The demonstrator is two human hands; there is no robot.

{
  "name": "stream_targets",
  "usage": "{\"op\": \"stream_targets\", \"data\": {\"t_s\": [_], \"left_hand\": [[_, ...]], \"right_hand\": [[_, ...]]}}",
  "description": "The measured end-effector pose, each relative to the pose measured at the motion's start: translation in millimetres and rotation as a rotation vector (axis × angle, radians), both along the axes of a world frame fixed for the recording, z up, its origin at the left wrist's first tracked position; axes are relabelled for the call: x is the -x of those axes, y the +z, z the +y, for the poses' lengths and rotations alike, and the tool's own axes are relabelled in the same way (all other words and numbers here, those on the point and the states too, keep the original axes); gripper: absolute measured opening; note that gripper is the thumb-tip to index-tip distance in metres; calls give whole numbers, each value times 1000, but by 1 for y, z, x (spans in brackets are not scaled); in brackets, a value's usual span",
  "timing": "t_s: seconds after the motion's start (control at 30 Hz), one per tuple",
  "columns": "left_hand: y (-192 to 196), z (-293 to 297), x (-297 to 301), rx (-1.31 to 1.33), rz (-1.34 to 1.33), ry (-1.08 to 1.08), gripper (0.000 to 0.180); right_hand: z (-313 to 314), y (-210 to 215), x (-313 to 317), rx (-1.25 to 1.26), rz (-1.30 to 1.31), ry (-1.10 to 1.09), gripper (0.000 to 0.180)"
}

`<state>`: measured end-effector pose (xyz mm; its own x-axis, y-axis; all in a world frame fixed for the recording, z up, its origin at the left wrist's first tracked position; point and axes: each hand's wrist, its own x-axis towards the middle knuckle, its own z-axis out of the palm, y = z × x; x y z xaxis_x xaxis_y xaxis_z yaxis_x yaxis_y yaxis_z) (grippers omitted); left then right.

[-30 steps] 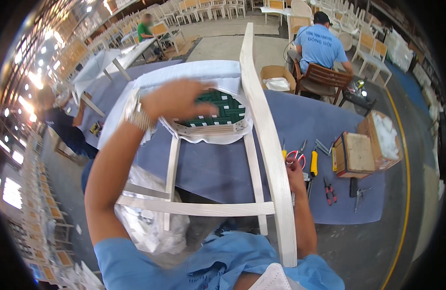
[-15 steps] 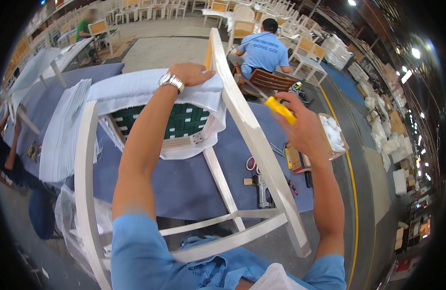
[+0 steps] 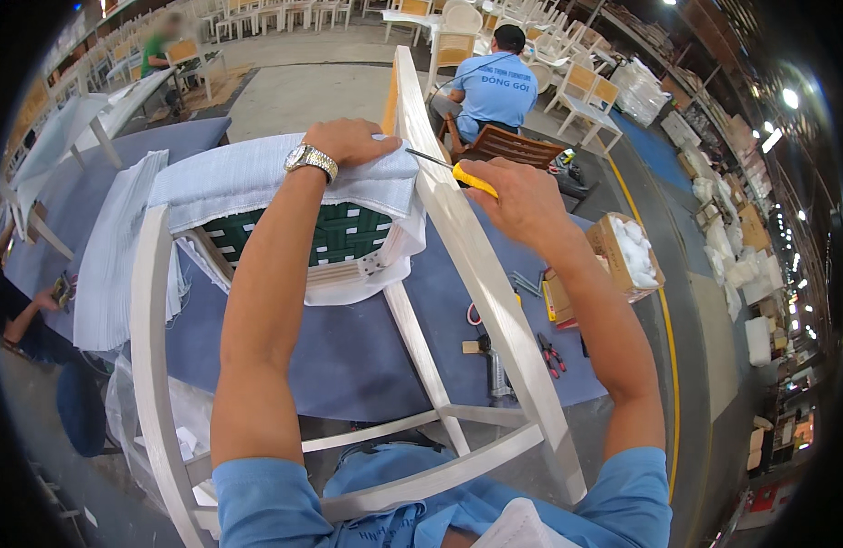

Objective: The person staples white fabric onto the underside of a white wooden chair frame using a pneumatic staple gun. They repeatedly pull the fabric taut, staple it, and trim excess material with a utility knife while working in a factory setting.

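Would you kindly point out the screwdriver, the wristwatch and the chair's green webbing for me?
screwdriver (image 3: 474,180), head view, on its yellow handle by the right hand.
wristwatch (image 3: 310,160), head view, on the metal case at the left wrist.
green webbing (image 3: 335,235), head view, on the woven straps under the seat.

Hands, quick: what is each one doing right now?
Left hand: open, pressing flat on the grey fabric over the chair seat.
Right hand: closed around a yellow-handled screwdriver.
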<state>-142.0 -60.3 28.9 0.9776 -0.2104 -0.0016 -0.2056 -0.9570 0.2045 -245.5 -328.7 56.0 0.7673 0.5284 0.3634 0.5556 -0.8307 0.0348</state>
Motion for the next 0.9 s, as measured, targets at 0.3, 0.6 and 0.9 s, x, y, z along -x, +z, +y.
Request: {"op": "stream_targets", "data": {"t_s": [0.3, 0.6, 0.9], "left_hand": [[0, -2, -3, -30, -22, 17, 74], [-18, 0, -8, 9, -77, -31, 75], [-15, 3, -14, -20, -8, -55, 77]], "right_hand": [[-20, 21, -29, 189, 40, 105, 38], [-3, -19, -11, 130, -42, 17, 33], [-18, -42, -27, -657, 559, -20, 28]]}}
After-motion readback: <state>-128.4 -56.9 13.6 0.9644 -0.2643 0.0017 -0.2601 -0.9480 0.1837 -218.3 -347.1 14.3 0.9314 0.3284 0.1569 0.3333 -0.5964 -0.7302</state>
